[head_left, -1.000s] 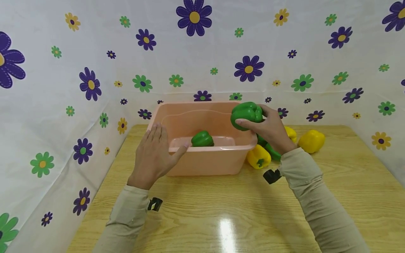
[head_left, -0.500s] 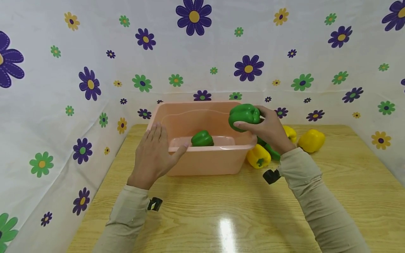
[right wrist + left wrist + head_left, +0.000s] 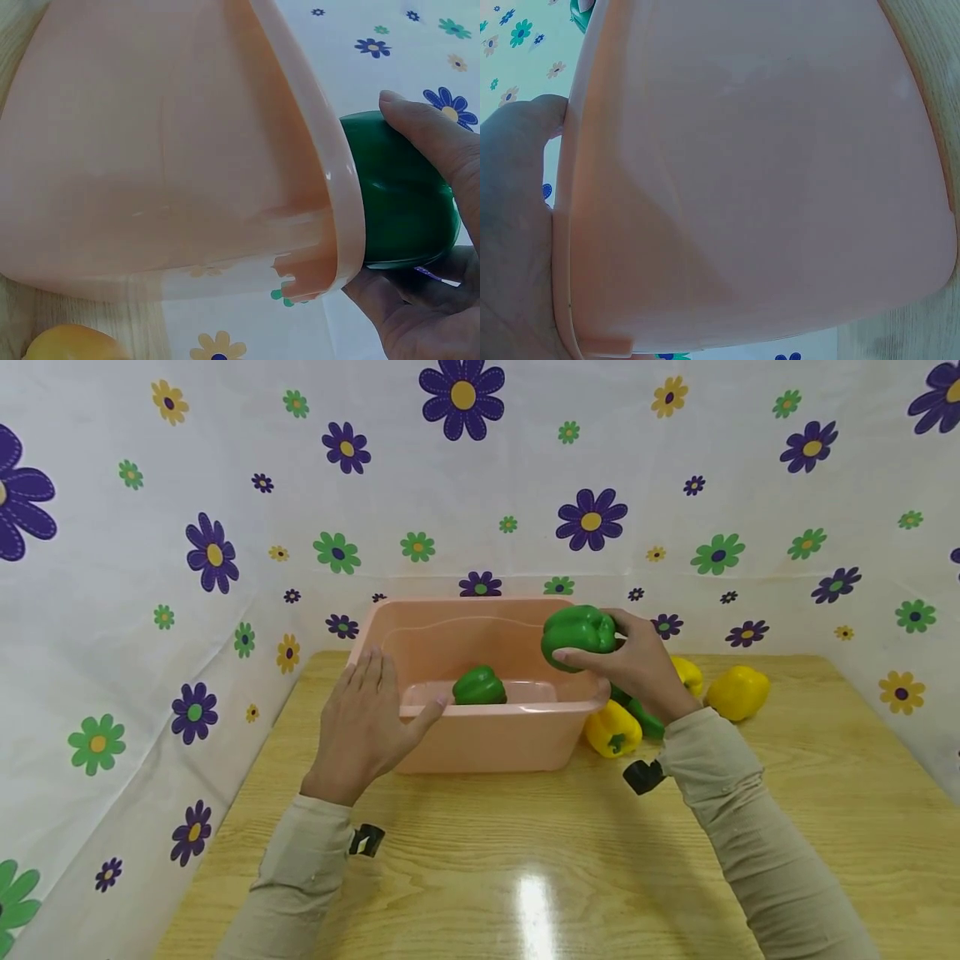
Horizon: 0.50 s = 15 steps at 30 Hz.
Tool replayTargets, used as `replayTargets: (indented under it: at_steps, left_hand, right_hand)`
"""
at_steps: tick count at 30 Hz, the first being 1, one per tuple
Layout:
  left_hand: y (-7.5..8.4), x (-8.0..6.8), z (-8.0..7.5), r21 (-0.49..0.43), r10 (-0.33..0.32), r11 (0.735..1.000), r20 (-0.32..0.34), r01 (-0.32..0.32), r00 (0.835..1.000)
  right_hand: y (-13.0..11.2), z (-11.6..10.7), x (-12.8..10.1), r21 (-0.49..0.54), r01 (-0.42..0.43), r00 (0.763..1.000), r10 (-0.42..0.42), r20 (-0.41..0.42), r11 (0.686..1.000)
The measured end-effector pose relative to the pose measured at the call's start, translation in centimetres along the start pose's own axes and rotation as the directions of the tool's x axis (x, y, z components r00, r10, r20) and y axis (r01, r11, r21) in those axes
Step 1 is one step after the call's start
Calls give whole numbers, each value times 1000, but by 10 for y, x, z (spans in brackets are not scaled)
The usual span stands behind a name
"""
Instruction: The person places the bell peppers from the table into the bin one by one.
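Right hand (image 3: 647, 667) grips a green pepper (image 3: 576, 631) by the tub (image 3: 487, 740), left hand (image 3: 362, 727) straight-fingered against its other end, and a slack hold could drop it outside

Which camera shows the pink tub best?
The head view: there the pink tub shows its open top, inside and front wall, though the left hand covers part of it. The left wrist and right wrist views each show only outer wall and some rim close up, cut off by the picture edge.
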<state>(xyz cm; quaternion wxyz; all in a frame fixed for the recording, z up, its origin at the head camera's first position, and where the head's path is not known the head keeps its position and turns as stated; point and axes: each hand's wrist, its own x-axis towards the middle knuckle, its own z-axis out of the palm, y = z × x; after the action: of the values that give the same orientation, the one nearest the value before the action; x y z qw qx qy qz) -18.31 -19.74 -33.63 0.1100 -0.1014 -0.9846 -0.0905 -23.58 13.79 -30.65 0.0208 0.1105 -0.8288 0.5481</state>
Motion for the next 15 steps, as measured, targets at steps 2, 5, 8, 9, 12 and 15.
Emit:
replayTargets:
  at_steps: [2,5,8,9,12,15]
  left_hand:
    - [0,0,0,-3,-2,1000,1,2,1000]
    - [0,-1,1,-3,1,1000,-6,-1,1000]
    - [0,-1,1,0,6,1000,-13,-6,1000]
    - [0,-1,1,-2,8,1000,-14,-8,1000]
    - [-1,0,2,-4,11,1000,-20,-11,1000]
    - [-2,0,2,-5,14,1000,-29,-14,999]
  right_hand:
    - [1,1,0,-8,-4,1000,4,-4,1000]
    - [2,1,0,-8,-3,1000,3,-8,1000]
    - [2,2,0,-16,-2,1000,2,-5,1000]
    - [2,2,0,-15,-3,1000,3,-2,1000]
    - [1,2,0,-25,-4,1000,4,5,1000]
    - [0,1,0,-32,-5,1000,5,9,999]
